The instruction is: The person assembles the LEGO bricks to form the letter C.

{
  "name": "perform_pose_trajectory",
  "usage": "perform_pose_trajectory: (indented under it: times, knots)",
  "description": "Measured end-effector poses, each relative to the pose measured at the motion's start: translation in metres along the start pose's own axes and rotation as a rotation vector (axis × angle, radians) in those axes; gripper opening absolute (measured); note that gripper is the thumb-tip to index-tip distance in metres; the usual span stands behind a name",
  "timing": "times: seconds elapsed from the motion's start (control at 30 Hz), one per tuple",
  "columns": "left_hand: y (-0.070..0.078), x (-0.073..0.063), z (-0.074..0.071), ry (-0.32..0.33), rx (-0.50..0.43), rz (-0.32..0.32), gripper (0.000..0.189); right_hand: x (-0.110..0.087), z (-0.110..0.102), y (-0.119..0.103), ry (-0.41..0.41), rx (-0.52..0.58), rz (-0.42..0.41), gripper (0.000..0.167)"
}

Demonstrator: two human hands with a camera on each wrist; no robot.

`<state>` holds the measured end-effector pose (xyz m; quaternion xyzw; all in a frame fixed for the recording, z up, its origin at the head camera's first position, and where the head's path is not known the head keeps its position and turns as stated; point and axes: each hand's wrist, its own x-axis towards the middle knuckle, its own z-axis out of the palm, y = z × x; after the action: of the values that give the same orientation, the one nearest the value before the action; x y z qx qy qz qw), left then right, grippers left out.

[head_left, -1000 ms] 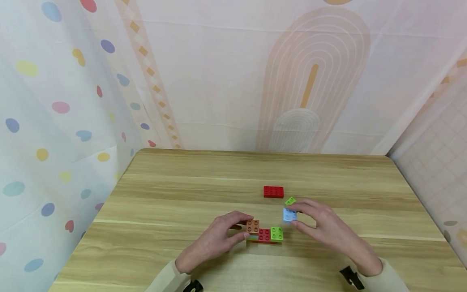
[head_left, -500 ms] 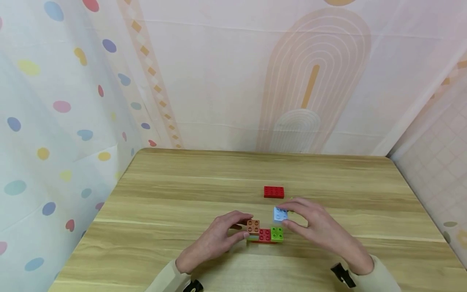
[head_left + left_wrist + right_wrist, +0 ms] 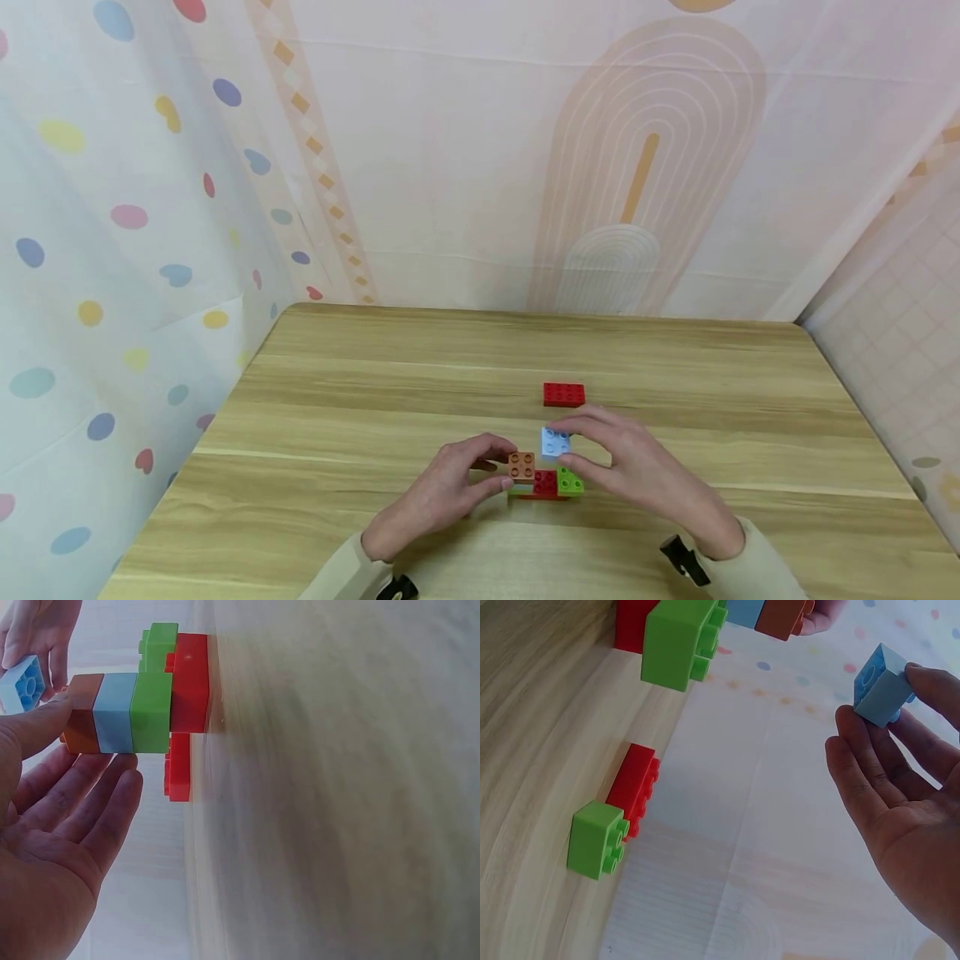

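Note:
My left hand (image 3: 446,487) grips the brown brick (image 3: 521,467) on top of a stack between thumb and fingers. Beneath it come a light blue brick (image 3: 114,712) and a green brick (image 3: 151,712), on the left end of a long red brick (image 3: 545,483). A second green brick (image 3: 571,482) caps the red brick's right end; bare red studs show between. My right hand (image 3: 630,467) pinches another light blue brick (image 3: 883,688) by its sides. That brick hangs in the air, studs up, just behind and above the stack.
A flat red brick (image 3: 564,394) lies on the wooden table (image 3: 375,375) behind the hands. Beside it in the right wrist view is a loose green brick (image 3: 596,840), hidden by my right hand in the head view. A patterned curtain (image 3: 450,167) stands behind the table.
My right hand has carried the light blue brick leftward, from right of the stack to behind its middle, covering the loose green brick. The left hand stays on the stack.

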<state>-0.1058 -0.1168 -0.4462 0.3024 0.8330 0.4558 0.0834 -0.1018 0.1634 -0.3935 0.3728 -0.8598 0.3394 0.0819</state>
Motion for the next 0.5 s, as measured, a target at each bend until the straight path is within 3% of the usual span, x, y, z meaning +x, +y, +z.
perform_pose_trajectory:
  times: [0.5]
  knots:
    - [-0.002, 0.0, 0.0, 0.014, -0.013, 0.035, 0.026, 0.012, 0.011, -0.005, -0.033, 0.048, -0.029, 0.034]
